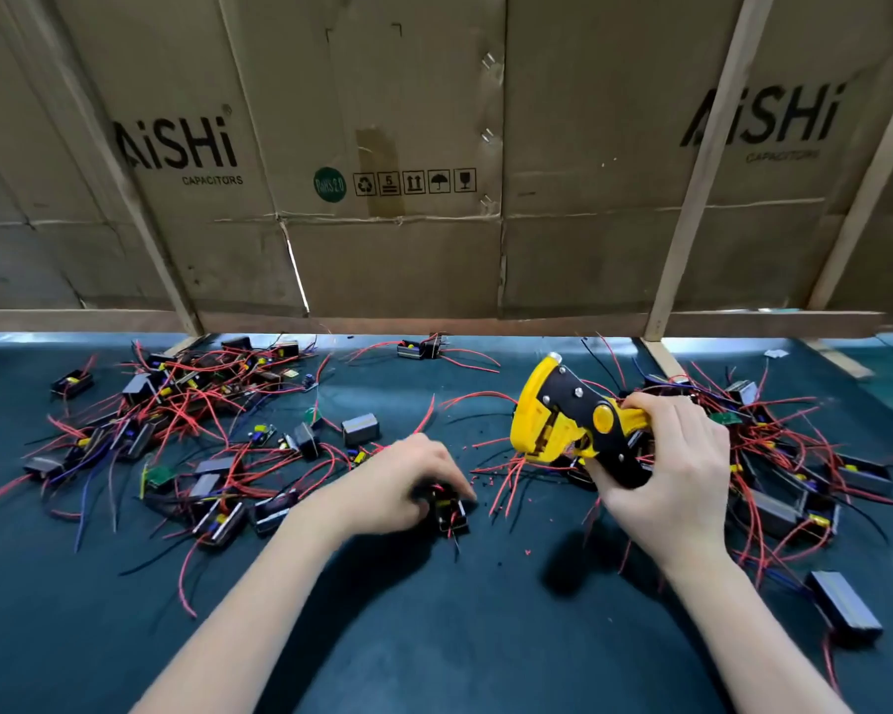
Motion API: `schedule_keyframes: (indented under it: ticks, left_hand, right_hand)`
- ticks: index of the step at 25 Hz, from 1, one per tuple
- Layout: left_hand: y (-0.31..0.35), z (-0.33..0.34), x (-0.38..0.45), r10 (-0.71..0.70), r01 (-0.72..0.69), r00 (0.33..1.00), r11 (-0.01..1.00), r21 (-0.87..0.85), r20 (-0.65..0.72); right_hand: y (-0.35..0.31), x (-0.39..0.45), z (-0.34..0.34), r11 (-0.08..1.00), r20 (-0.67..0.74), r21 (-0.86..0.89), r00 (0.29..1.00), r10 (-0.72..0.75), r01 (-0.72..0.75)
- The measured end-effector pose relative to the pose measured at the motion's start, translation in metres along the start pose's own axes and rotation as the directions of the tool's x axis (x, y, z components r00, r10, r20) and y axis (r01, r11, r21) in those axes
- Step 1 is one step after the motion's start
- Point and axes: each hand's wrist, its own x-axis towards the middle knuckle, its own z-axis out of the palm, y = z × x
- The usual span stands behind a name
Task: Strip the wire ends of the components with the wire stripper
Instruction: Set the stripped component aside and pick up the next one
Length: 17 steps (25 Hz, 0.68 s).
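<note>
component (452,512) under left hand (403,484), wire stripper (570,414) in right hand (666,471)

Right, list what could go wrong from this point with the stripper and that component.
1. The left hand grips a small black component whose red wires run under the fingers; lifting it could snag neighbouring wires.
2. The right hand holds the yellow wire stripper raised just above the right-hand pile; a stray wire might get caught in its head.
3. Insulation scraps litter the mat and may cling to parts.
</note>
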Motion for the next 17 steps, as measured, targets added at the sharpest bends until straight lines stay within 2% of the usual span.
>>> schedule_keyframes:
  ticks: [2,3,4,6,7,9,11,13,15,16,17]
  left_hand:
    - [-0.002,0.007,0.001,-0.12,0.089,0.982,0.974,-0.207,-0.146]
    - [-0.003,0.012,0.002,-0.199,0.111,0.946,0.94,-0.322,-0.254]
    - [-0.002,0.017,0.003,-0.268,0.119,0.893,0.915,-0.386,-0.361]
    - [0.002,0.026,0.004,-0.366,0.185,0.778,0.91,-0.37,-0.511]
    - [0.0,0.029,0.005,-0.418,0.272,0.736,0.903,-0.333,-0.532]
    - [-0.006,0.032,0.001,-0.529,0.497,0.72,0.845,-0.199,-0.45]
    - [-0.009,0.036,0.0,-0.605,0.59,0.713,0.791,-0.162,-0.355]
    - [-0.007,0.039,0.002,-0.616,0.57,0.704,0.787,-0.237,-0.352]
    - [-0.005,0.033,0.001,-0.598,0.534,0.68,0.8,-0.272,-0.425]
    - [-0.006,0.029,-0.001,-0.551,0.468,0.708,0.835,-0.291,-0.442]
    - [-0.009,0.023,-0.005,-0.456,0.345,0.778,0.885,-0.312,-0.433]
  right_hand:
    - [0.003,0.0,-0.004,1.0,0.012,-0.012,1.0,0.005,-0.005]
    - [0.005,0.001,-0.006,1.0,0.011,-0.022,1.0,0.002,-0.001]
    - [0.007,0.003,-0.008,0.999,0.01,-0.034,1.0,-0.003,0.003]
    - [0.009,0.005,-0.01,0.998,0.018,-0.053,1.0,-0.017,0.018]
    - [0.008,0.005,-0.009,0.998,0.025,-0.054,0.999,-0.03,0.031]
    - [0.004,0.003,-0.006,0.998,0.046,-0.023,0.997,-0.062,0.063]
    - [-0.004,0.001,-0.002,0.995,0.072,0.028,0.993,-0.095,0.093]
    - [-0.01,-0.001,0.002,0.991,0.084,0.035,0.988,-0.128,0.125]
    - [-0.012,-0.002,0.004,0.989,0.099,0.022,0.984,-0.146,0.145]
    - [-0.012,-0.002,0.004,0.989,0.104,0.017,0.984,-0.147,0.146]
    - [-0.011,-0.003,0.004,0.99,0.104,0.013,0.984,-0.143,0.142]
